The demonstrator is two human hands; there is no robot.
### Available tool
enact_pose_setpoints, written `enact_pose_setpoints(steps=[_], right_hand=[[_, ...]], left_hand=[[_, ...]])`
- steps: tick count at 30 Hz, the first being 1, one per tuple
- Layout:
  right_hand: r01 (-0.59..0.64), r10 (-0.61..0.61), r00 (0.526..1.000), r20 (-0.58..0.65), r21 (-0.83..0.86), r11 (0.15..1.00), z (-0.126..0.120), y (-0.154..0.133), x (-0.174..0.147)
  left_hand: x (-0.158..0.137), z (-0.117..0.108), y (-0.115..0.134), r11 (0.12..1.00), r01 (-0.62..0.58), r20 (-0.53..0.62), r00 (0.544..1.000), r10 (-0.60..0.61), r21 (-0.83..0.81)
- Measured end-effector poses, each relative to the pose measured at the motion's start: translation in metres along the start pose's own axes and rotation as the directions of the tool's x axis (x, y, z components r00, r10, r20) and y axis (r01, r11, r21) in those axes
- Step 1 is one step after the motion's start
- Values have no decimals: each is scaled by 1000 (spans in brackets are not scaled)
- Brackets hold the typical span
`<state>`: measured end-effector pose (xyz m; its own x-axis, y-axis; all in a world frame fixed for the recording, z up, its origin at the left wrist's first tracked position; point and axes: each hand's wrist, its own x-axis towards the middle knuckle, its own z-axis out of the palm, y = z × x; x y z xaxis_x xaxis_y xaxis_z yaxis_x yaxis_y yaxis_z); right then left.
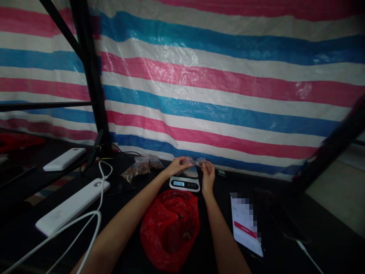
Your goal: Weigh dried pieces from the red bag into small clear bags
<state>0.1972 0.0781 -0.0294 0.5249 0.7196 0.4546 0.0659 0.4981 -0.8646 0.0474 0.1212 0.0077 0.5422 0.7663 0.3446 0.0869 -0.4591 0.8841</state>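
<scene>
Over a small digital kitchen scale (194, 185) with a lit display, both of my hands are raised close together. My left hand (177, 166) is closed on a see-through plastic piece (188, 161), whose exact kind I cannot make out. The fingers of my right hand (208, 174) pinch a small clear plastic cup (201, 160) at the other side of the scale. The two clear pieces are close to each other; whether they touch is unclear. Between my forearms, in front of the scale, stands an open red plastic bag (149, 232) with some brownish contents, mostly in shadow.
Clear zip bags (137, 169) of brown bits lie left of the scale. Two white power banks (71, 207) (65, 160) and a white cable (98, 224) are further left. A lit phone (245, 226) lies at right. Black frame posts (95, 91) and a striped tarp (213, 102) stand behind.
</scene>
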Motion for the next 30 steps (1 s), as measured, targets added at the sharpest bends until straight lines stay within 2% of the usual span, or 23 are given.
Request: enact_pose_setpoints(steps=[2, 4, 8, 12, 18, 24, 28, 30], right_hand=[[26, -26, 999, 18, 16, 1000, 2, -7, -1], [47, -47, 998, 33, 12, 999, 4, -16, -3], [66, -65, 997, 51, -1, 998, 6, -32, -6], [122, -122, 989, 82, 10, 993, 5, -43, -6], [212, -192, 967, 169, -110, 971, 2, -53, -5], [310, -261, 937, 233, -204, 929, 4, -57, -8], [329, -290, 934, 210, -182, 927, 7, -58, -10], [325, -306, 941, 145, -134, 936, 7, -58, -11]], left_hand=[[-4, 2, 7, 984, 22, 27, 999, -18, -179], [-9, 4, 14, 957, 56, 53, 998, -43, -284], [-14, 11, 23, 926, 125, 58, 992, -112, -356], [-16, 17, 25, 890, 116, 80, 993, -90, -440], [-16, 22, 22, 846, 138, 122, 989, -87, -515], [-14, 30, 16, 822, 121, 100, 992, -78, -557], [-12, 32, 13, 825, 116, 111, 992, -65, -553], [-12, 32, 13, 826, 125, 99, 991, -85, -549]])
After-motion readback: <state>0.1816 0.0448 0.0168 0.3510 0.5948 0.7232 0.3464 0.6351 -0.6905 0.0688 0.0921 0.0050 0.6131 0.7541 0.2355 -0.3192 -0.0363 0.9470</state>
